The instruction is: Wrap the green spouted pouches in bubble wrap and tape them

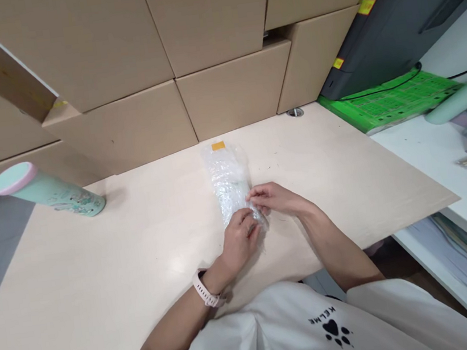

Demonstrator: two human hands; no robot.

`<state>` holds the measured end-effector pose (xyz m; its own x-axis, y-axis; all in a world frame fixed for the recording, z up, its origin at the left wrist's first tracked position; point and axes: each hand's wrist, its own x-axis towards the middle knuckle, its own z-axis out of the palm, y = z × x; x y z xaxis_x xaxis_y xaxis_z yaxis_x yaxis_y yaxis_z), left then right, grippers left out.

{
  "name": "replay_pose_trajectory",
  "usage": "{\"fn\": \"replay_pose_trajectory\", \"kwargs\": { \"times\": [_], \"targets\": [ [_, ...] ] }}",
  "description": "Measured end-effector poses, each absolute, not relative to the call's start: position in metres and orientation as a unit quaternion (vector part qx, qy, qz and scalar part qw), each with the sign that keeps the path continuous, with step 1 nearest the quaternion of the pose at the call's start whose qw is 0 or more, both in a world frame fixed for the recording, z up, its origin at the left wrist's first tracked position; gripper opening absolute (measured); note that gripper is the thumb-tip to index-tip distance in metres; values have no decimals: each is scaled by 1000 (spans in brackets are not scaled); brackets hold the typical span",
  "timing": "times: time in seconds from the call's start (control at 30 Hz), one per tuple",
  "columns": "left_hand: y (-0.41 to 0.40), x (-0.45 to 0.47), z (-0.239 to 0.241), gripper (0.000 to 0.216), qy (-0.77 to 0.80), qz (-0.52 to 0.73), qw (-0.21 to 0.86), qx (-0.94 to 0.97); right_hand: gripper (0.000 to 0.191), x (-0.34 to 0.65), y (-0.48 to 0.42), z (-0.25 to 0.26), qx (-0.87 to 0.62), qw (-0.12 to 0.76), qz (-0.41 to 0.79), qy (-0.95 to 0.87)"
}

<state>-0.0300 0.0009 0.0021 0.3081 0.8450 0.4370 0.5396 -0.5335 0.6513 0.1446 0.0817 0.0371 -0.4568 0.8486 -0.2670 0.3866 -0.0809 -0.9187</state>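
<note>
A long piece of clear bubble wrap (229,178) lies on the pale tabletop, running away from me, with an orange-brown sticker (218,146) at its far end. My left hand (240,236), with a pale pink watch band (205,289) on its wrist, has its fingers curled on the wrap's near end. From the right, my right hand (271,198) pinches the wrap's right edge with bent fingers. What may be inside the wrap cannot be made out.
Stacked cardboard boxes (235,91) line the table's far edge. A mint-green tumbler (52,190) with a pink rim stands at the left. At the far right are a green plastic crate (391,99), a dark grey case (402,15) and a white shelf (421,159). A round metal fitting (295,112) sits near the boxes.
</note>
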Motion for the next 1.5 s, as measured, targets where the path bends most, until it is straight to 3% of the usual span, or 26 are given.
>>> {"fn": "replay_pose_trajectory", "kwargs": {
  "times": [0.1, 0.17, 0.3, 0.47, 0.53, 0.6, 0.67, 0.73, 0.87, 1.03, 1.23, 1.43, 1.5],
  "targets": [
    [2, -31, 4, 12, 463, 413, 270, 737, 28, 147, 84, 38, -595, 189, 356, -695],
    [2, -31, 8, 16, 478, 429, 332, 691, 33, 143, 82, 39, -589, 163, 298, -733],
    [0, -30, 14, 21, 487, 473, 400, 615, 25, 127, 73, 34, -494, 216, 444, -716],
    [-1, -38, 29, 20, 440, 462, 404, 656, 32, 109, 67, 26, -460, 307, 652, -519],
    [5, -51, 43, 19, 418, 431, 369, 710, 36, 106, 66, 25, -453, 318, 683, -476],
    [14, -69, 61, 18, 431, 424, 249, 756, 42, 105, 64, 27, -409, 319, 715, -469],
    [25, -90, 75, 32, 438, 393, 136, 797, 48, 106, 60, 31, -336, 300, 752, -481],
    [34, -109, 84, 46, 462, 347, 107, 809, 49, 107, 56, 37, -270, 277, 774, -500],
    [41, -130, 84, 52, 507, 336, 273, 745, 44, 108, 49, 44, -233, 268, 774, -524],
    [39, -127, 78, 60, 440, 456, 533, 561, 43, 104, 47, 45, -248, 334, 739, -531],
    [29, -95, 73, 97, 433, 529, 561, 468, 45, 100, 45, 51, -347, 420, 653, -525],
    [29, -81, 58, 63, 434, 529, 633, 363, 40, 103, 51, 41, -469, 431, 484, -601],
    [31, -84, 52, 58, 424, 518, 665, 332, 60, 107, 55, 40, -491, 451, 433, -607]
  ]
}}
